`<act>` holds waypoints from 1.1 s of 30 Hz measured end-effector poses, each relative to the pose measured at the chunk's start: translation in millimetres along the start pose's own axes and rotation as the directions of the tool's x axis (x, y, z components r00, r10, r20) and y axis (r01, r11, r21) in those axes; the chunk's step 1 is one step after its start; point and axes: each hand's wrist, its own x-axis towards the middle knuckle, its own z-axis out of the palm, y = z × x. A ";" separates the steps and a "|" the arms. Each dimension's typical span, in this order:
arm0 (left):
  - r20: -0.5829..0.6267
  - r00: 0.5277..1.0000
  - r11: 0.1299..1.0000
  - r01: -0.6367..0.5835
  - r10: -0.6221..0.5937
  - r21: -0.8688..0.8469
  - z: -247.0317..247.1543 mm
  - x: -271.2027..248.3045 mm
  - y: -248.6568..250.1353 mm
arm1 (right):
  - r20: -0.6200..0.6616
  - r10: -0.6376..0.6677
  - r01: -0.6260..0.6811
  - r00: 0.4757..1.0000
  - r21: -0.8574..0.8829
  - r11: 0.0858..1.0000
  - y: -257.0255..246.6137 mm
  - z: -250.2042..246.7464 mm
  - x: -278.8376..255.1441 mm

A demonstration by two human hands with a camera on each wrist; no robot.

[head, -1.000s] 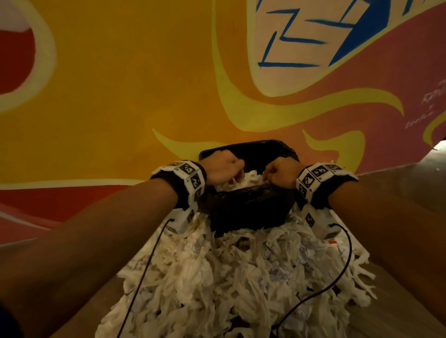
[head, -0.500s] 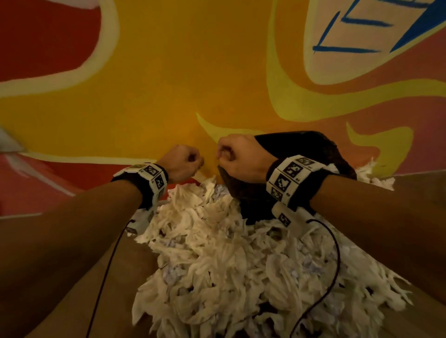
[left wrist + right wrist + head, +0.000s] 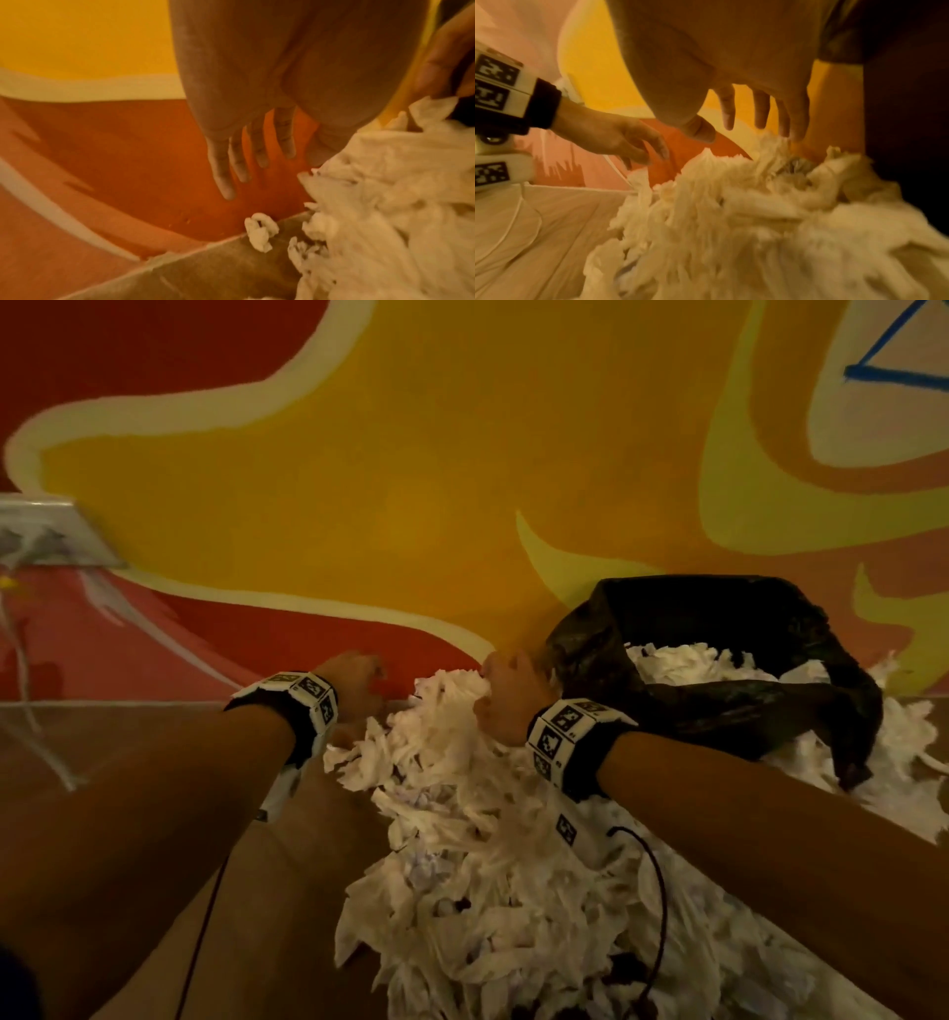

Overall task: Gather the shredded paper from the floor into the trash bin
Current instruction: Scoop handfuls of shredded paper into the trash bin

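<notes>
Head view showed a heap of shredded paper (image 3: 488,839) on the floor (image 3: 287,891) against a painted wall (image 3: 411,454), with more inside the black-lined trash bin (image 3: 719,629) at right. Both hands hovered with fingers spread: left hand (image 3: 354,683) beside the heap's far edge, right hand (image 3: 506,695) brushing its top.

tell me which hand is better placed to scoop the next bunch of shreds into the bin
Right. The right hand already touches the shredded paper right beside the trash bin; the left hand hangs open over bare floor, farther away.
</notes>
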 end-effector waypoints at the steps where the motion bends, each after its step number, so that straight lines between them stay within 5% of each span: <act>1: 0.024 1.000 1.000 0.017 -0.017 -0.010 6.5 3.3 -7.2 | 0.002 0.034 -0.034 0.999 0.003 0.999 0.8 7.6 2.4; 7: 0.145 0.989 0.987 0.063 -0.041 -0.150 39.4 20.1 -23.3 | -0.061 0.224 -0.224 0.973 0.008 0.974 4.8 34.5 19.5; 12: 0.225 0.974 0.994 -0.005 0.030 -0.111 49.3 32.8 -29.9 | 0.026 0.322 -0.321 0.946 0.207 0.924 10.7 37.9 35.2; 16: 0.245 0.969 0.998 -0.033 0.046 -0.058 60.2 39.5 -31.3 | 0.168 0.304 -0.333 0.938 0.190 0.923 24.1 40.1 43.5; 19: 0.153 0.987 0.999 -0.043 0.047 -0.031 69.8 44.6 -35.7 | 0.239 0.261 -0.311 0.935 0.204 0.928 31.8 44.8 45.3; 23: 0.137 0.985 0.993 -0.098 0.106 -0.068 74.4 39.2 -25.4 | 0.201 0.186 -0.235 0.962 0.255 0.938 29.2 46.5 42.7; 25: 0.142 0.990 0.987 0.022 0.001 -0.159 75.7 36.3 -18.7 | 0.168 0.177 -0.213 0.970 0.232 0.949 25.0 45.2 41.6; 26: 0.103 0.990 0.967 0.117 -0.096 -0.225 74.6 35.0 -15.1 | 0.151 0.164 -0.194 0.975 0.210 0.958 23.0 44.1 40.9; 28: -0.020 0.992 0.910 0.109 -0.128 -0.401 68.2 35.0 -10.7 | 0.106 0.130 -0.150 0.986 0.202 0.968 18.6 40.3 39.4; 33: -0.035 0.989 0.520 0.046 -0.144 -0.853 36.7 34.7 5.5 | 0.040 0.090 -0.097 0.995 0.233 0.968 11.5 28.1 32.4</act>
